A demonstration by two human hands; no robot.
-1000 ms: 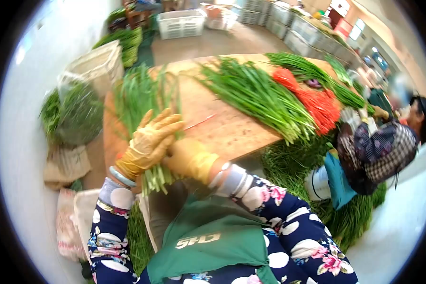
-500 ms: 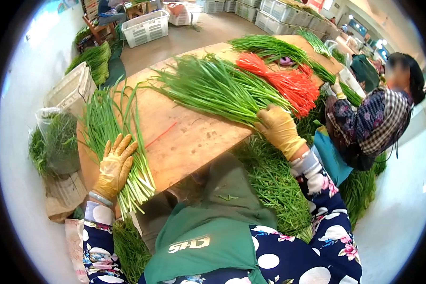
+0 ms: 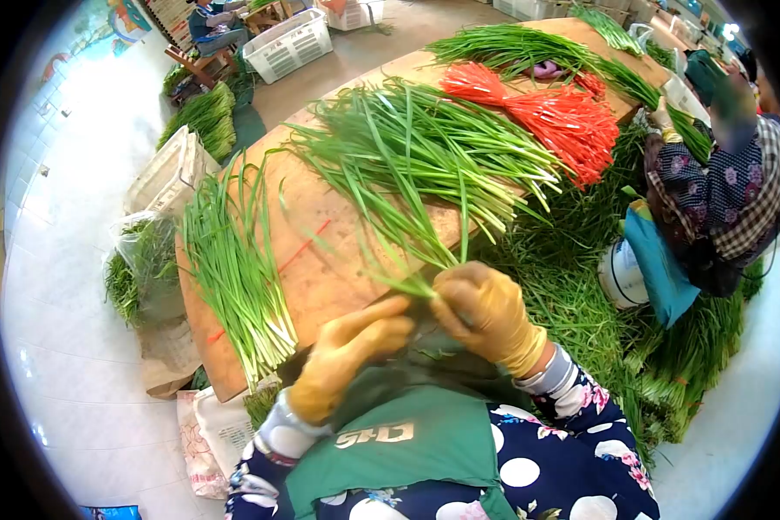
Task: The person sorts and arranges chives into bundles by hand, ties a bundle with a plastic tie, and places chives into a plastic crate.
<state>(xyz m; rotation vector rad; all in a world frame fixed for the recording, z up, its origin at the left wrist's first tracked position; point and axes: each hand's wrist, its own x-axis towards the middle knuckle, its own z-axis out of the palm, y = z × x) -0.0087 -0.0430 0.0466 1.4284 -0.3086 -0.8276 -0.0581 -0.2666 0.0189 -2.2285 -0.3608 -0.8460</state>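
Observation:
In my gloved right hand (image 3: 485, 316), fingers closed, are the pale ends of a small bunch of garlic chives (image 3: 425, 230) whose leaves reach up over the board. My gloved left hand (image 3: 351, 351) is just to its left, fingers stretched out and somewhat blurred, with no stalks visible in it. A larger pile of garlic chives (image 3: 442, 143) lies behind on the wooden board (image 3: 321, 269). To the left rests another bundle of garlic chives (image 3: 238, 269), white ends toward me. A thin red tie (image 3: 303, 247) lies between the two.
A heap of red ties (image 3: 555, 121) sits right of the pile. Cut greens (image 3: 563, 286) cover the floor beside my right arm. At the right a co-worker (image 3: 728, 182) handles chives. White crates (image 3: 288, 48) stand behind the board, and a bag of greens (image 3: 147, 260) at left.
My left hand has left the left bundle and come across to the middle. My right hand has drawn a small bunch of garlic chives from the pile toward me. The view has shifted slightly.

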